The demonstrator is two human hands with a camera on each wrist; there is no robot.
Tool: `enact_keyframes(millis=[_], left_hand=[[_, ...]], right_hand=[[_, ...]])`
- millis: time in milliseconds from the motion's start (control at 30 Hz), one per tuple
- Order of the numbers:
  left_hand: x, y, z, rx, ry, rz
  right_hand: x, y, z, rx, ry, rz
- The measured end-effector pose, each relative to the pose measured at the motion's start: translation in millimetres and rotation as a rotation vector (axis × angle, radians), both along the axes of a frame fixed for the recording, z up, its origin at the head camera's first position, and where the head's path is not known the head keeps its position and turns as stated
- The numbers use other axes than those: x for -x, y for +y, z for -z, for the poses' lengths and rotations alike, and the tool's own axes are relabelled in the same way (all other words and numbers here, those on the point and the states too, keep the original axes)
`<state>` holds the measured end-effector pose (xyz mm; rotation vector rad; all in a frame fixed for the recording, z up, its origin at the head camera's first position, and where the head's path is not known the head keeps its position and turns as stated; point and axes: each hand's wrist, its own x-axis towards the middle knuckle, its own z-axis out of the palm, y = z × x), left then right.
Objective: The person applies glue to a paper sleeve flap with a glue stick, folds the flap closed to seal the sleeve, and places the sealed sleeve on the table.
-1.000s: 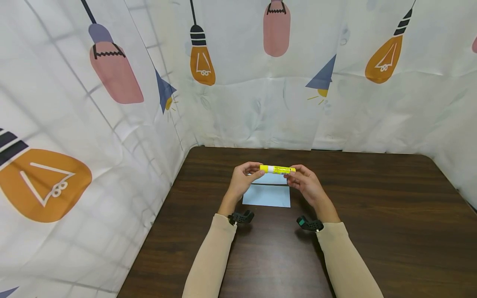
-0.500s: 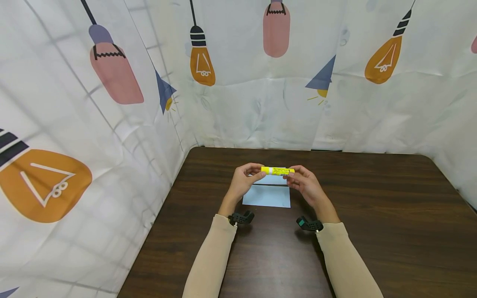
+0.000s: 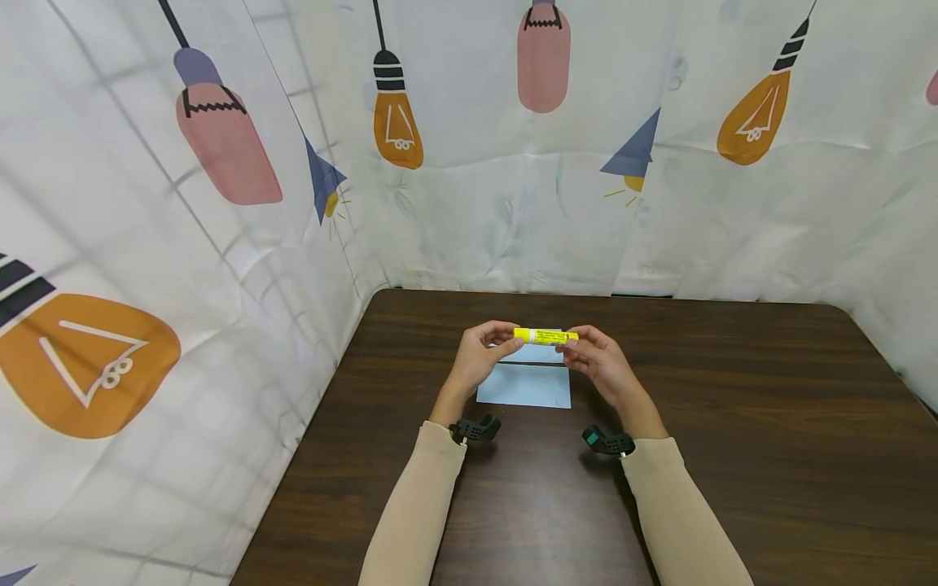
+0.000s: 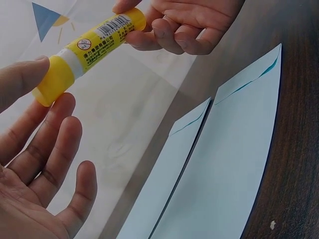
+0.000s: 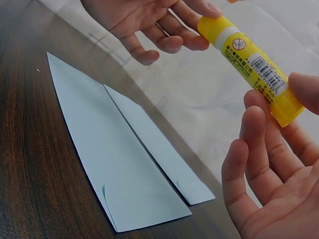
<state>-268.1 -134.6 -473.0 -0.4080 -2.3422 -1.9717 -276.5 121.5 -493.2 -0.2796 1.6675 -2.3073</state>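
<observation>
Both hands hold a yellow glue stick (image 3: 545,336) level above two pieces of pale blue paper. My left hand (image 3: 475,358) pinches the yellow cap (image 4: 54,82) between thumb and fingertips. At the other end, my right hand (image 3: 607,368) pinches the base (image 5: 286,107). A white band (image 5: 228,37) shows between cap and labelled barrel. The near paper (image 3: 523,384) lies flat on the table, and the far paper (image 3: 538,354) lies just behind it with a narrow gap, partly hidden by the glue stick and fingers. Thin green marks run near the papers' edges in the left wrist view.
The dark wooden table (image 3: 733,391) carries the papers near its middle. A white curtain (image 3: 469,220) printed with lamps hangs behind its far edge and along the left side. Black straps (image 3: 475,427) sit on both wrists.
The white band on the glue stick has narrowed as cap and barrel have come closer together. The glue stick has dipped very slightly. The papers have not moved.
</observation>
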Motion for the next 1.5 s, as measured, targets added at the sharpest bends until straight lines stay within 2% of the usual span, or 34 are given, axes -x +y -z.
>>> enact_keyframes(millis=[733, 1500], left_hand=[[-0.6, -1.1, -0.1, -0.01, 0.002, 0.018], [-1.3, -3.7, -1.2, 0.041, 0.011, -0.009]], right_hand=[[-2.2, -1.5, -1.4, -0.027, 0.003, 0.003], [-4.0, -1.9, -3.3, -0.058, 0.025, 0.005]])
